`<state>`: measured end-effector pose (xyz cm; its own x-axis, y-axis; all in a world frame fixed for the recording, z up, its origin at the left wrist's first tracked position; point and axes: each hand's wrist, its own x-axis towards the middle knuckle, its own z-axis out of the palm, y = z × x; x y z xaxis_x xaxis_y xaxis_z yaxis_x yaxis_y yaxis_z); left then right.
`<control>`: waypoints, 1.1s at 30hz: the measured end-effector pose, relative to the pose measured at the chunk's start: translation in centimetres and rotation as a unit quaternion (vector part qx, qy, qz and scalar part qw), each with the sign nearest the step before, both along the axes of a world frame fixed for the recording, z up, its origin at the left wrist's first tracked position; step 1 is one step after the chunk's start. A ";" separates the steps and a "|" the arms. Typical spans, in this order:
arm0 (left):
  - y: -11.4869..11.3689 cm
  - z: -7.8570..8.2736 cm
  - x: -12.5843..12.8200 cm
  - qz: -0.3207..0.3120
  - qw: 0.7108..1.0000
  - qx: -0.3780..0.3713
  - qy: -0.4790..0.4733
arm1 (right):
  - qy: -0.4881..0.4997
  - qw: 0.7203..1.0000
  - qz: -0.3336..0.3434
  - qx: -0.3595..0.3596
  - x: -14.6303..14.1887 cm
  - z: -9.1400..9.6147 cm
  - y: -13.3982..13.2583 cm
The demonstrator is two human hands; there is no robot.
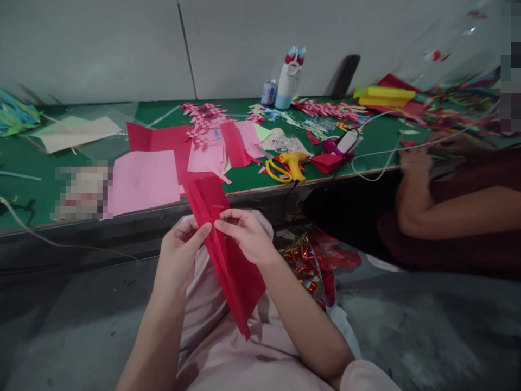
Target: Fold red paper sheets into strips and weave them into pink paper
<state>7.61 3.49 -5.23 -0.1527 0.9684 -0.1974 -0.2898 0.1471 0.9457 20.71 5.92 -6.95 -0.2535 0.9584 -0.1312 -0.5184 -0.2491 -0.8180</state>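
Note:
I hold a long folded piece of red paper (228,255) over my lap, just below the table's front edge. My left hand (179,255) pinches its left side with the fingers closed. On the other side my right hand (246,233) pinches the same fold near the middle. The paper runs from the table edge down to a point near my knee.
The green table (24,163) carries pink sheets (144,179), red sheets (160,138), yellow scissors (277,171), a yellow glue gun (295,163), a white bottle (288,81) and woven paper strips. Another person's arm (448,201) rests at the table's right. Shiny wrapping (309,266) lies beside my leg.

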 end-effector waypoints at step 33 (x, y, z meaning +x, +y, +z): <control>-0.1 0.0 0.0 0.003 1.000 -0.018 -0.013 | 0.001 0.999 -0.033 -0.006 -0.3 -0.3 -0.1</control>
